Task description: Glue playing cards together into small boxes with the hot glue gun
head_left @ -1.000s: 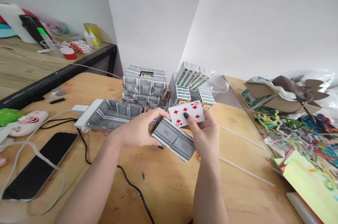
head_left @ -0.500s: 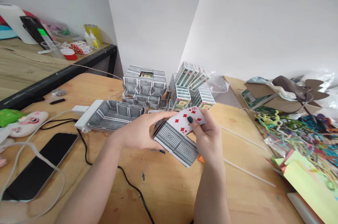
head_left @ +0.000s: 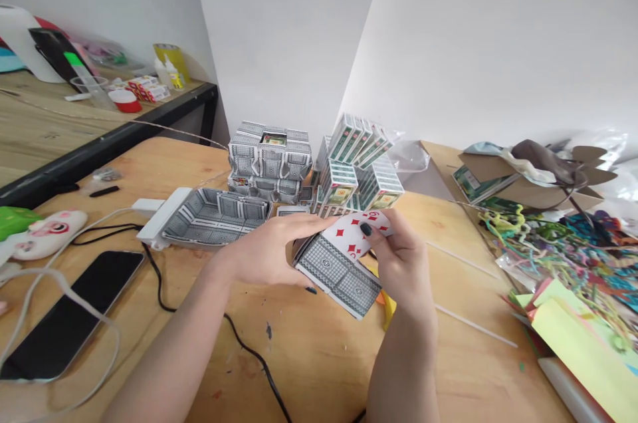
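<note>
while left hand clamps oblong grey-patterned card piece above light-brown wooden table, right hand pinches bowed white red-diamond playing card at its far edge; light, even pressure should prevent creasing

One camera on the person's head looks forward and down, with the left hand and right hand close by mid-frame, the table low and the wall up top.

Diamond card (under thumb) part-hidden.
</note>
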`<state>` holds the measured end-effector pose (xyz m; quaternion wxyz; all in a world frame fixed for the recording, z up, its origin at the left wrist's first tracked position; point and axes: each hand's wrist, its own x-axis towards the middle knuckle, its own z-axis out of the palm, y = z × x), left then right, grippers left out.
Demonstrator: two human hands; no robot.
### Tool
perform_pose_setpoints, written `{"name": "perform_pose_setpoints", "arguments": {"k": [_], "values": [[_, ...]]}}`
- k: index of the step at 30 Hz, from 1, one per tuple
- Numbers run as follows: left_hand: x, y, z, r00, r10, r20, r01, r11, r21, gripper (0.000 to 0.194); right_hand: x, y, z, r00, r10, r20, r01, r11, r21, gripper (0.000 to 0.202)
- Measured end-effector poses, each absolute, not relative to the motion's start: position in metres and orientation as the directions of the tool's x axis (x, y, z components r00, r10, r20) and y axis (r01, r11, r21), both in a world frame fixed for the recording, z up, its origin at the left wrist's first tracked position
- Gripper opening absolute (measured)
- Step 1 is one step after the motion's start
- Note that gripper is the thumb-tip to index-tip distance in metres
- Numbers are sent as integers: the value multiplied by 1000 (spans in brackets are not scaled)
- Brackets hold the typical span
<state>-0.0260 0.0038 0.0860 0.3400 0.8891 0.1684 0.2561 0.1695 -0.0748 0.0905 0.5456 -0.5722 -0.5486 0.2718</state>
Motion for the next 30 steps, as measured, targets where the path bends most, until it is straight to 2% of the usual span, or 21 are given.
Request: {"name": "perform_pose_setpoints", "arguments": {"k": [13,19,30], "values": [[-25,5,83,807,450,383,113,-754,647,82,175,-76,89,219,915,338,403,230,-886,8],[-26,5,83,810,425,405,96,-776,623,75,181,-76,86,159,925,346,427,251,-868,7],[-19,1,84,786,450,423,117,-781,614,68,177,-78,89,219,928,302,420,190,-887,6]]}}
